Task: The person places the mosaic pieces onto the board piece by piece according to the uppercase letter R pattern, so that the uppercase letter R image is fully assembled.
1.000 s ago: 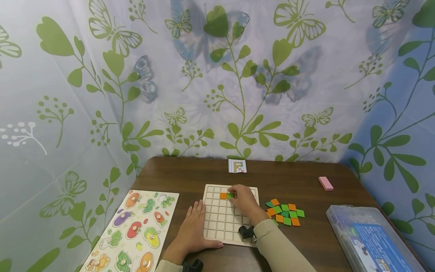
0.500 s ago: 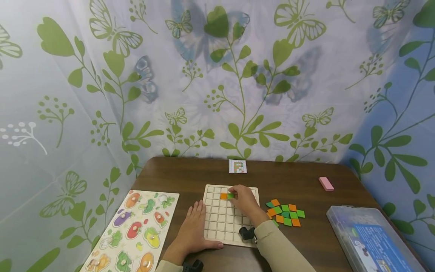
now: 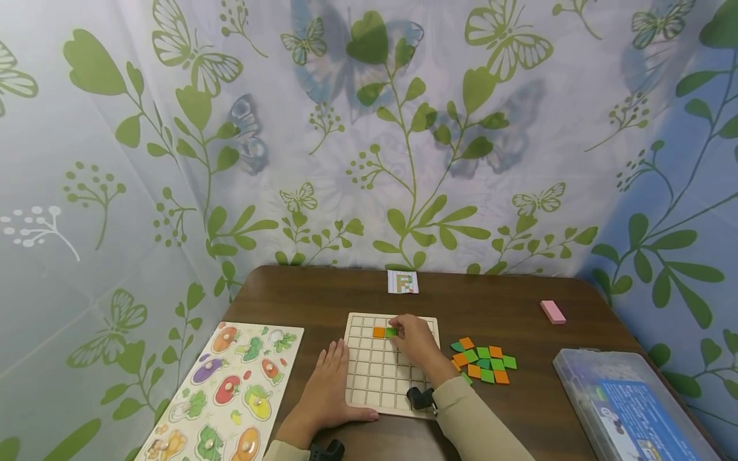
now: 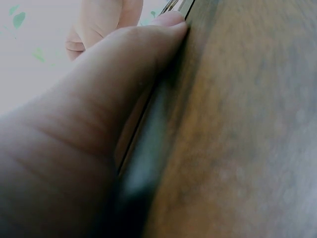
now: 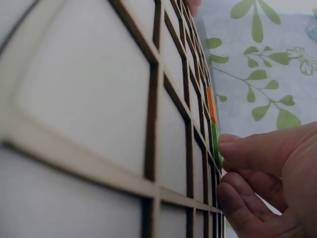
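Observation:
A pale wooden grid board (image 3: 369, 368) lies on the table in front of me, with an orange square tile (image 3: 378, 332) in a cell near its far side. Right beside that tile sits a green square tile (image 3: 390, 332); my right hand (image 3: 418, 342) pinches its right side, thumb and curled fingers close over the board. In the right wrist view the thumb tip meets the green tile (image 5: 216, 144), and the orange tile (image 5: 211, 105) is beyond it. My left hand (image 3: 325, 390) rests along the board's left edge, fingers straight, thumb stretched along the near edge.
Loose orange and green tiles (image 3: 484, 363) lie right of the board. A small pattern card (image 3: 402, 282) is behind it. At left is a vegetable puzzle board (image 3: 236, 384); at right, a pink block (image 3: 553, 312) and a clear plastic case (image 3: 628, 397).

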`<state>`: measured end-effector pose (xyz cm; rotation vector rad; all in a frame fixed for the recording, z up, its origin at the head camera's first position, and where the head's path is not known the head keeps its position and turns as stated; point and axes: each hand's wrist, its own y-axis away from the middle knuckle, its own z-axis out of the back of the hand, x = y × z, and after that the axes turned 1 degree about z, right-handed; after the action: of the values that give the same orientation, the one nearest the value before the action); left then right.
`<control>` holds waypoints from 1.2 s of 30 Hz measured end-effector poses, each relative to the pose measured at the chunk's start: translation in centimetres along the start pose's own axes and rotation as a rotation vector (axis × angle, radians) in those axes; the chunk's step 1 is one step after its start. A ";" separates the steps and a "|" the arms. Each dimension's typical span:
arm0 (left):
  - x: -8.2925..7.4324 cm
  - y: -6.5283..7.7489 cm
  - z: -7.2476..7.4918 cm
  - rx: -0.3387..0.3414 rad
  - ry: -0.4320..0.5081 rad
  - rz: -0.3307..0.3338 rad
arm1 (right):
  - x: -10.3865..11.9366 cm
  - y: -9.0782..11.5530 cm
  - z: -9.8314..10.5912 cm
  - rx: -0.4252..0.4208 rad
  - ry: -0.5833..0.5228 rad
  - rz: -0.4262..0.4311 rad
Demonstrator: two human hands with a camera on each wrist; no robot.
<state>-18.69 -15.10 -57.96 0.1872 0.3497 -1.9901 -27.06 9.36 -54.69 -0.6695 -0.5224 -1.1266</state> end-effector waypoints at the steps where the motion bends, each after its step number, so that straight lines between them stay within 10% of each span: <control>1: 0.0 0.0 0.0 0.000 0.000 -0.001 | 0.0 0.1 0.0 -0.002 -0.004 -0.003; 36: -0.1 0.0 0.1 -0.023 0.019 -0.015 | -1.9 3.4 5.0 -0.096 -0.011 -0.122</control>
<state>-18.60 -15.04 -57.83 0.1892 0.3874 -1.9988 -24.80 15.03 -53.25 -0.7352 -0.5267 -1.2690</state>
